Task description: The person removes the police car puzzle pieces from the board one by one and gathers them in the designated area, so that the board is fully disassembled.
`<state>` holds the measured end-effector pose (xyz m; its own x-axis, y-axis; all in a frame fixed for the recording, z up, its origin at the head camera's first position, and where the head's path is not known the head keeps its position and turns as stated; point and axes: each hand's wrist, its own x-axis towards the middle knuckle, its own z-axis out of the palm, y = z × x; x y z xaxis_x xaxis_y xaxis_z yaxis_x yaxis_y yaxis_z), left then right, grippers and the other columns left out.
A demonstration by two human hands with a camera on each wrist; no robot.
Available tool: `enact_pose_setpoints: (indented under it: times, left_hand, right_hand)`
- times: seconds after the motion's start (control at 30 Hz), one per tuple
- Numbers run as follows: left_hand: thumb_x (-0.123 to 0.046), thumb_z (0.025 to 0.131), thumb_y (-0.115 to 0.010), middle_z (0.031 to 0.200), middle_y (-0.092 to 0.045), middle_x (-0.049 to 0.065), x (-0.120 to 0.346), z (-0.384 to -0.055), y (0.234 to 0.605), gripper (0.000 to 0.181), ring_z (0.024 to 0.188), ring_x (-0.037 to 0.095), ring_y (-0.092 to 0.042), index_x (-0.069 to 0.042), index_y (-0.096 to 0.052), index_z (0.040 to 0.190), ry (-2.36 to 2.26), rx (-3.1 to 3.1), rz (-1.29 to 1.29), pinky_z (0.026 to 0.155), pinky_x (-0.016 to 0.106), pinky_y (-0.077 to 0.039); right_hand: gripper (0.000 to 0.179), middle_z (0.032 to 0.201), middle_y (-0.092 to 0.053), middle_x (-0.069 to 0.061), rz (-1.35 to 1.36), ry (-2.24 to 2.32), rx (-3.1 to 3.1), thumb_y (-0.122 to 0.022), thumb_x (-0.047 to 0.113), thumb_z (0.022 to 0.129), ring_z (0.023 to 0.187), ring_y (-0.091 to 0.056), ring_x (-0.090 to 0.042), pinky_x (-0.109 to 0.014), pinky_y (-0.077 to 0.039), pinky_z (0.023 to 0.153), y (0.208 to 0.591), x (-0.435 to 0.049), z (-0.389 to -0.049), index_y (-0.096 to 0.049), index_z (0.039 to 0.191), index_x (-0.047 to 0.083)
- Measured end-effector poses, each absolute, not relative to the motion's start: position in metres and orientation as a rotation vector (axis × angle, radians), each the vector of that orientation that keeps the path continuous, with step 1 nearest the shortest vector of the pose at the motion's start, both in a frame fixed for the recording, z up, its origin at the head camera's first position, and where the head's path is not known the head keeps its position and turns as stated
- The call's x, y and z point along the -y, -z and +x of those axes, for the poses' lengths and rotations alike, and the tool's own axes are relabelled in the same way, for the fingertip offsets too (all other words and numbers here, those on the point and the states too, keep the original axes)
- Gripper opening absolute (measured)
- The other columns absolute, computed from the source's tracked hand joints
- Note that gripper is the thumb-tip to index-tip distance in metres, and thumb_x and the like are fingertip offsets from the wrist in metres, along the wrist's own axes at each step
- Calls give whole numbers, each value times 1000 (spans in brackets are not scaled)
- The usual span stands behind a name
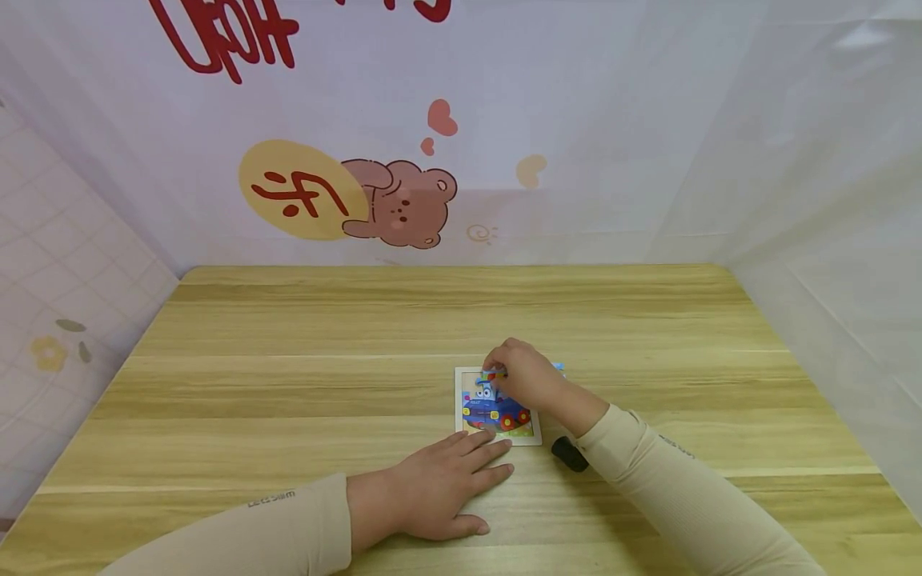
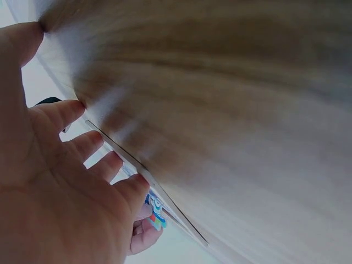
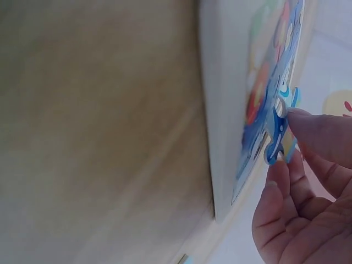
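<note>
A small jigsaw puzzle board with a pale frame lies on the table, showing a blue cartoon police car with eyes and red wheels. My left hand lies palm down with fingers spread, fingertips at the board's near edge. Over the board's upper part, my right hand pinches a puzzle piece between thumb and fingers. That piece is blue with a rounded knob and tilts up from the picture in the right wrist view. Bare backing shows in the board's upper left.
A short black object lies right of the board, beside my right sleeve. Just past my right wrist, a light blue piece shows on the wooden table. White printed sheeting hangs along the back and sides.
</note>
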<state>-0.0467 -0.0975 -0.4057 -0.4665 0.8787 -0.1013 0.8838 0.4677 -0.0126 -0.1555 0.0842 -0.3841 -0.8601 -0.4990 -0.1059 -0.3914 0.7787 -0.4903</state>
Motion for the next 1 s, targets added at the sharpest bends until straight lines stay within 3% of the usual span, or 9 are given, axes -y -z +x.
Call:
enact_pose_setpoints:
  times: [0.3, 1.0]
  left_hand:
    - [-58, 97, -40, 155, -32, 5, 97, -47, 405, 64, 144, 26, -26, -19, -41, 148, 96, -2625, 1577, 111, 36, -31]
    - [-57, 96, -43, 155, -33, 5, 96, -48, 403, 65, 143, 27, -29, -19, -41, 148, 55, -2604, 1561, 110, 38, -33]
  right_hand:
    - [5, 88, -56, -1, -605, 835, -2598, -62, 3, 92, 83, -51, -16, -33, -47, 79, 380, -88, -159, -66, 94, 7]
    - [7, 85, -58, 0, -681, 879, -2537, -62, 2, 92, 81, -52, -15, -33, -46, 78, 377, -96, -166, -64, 90, 8]
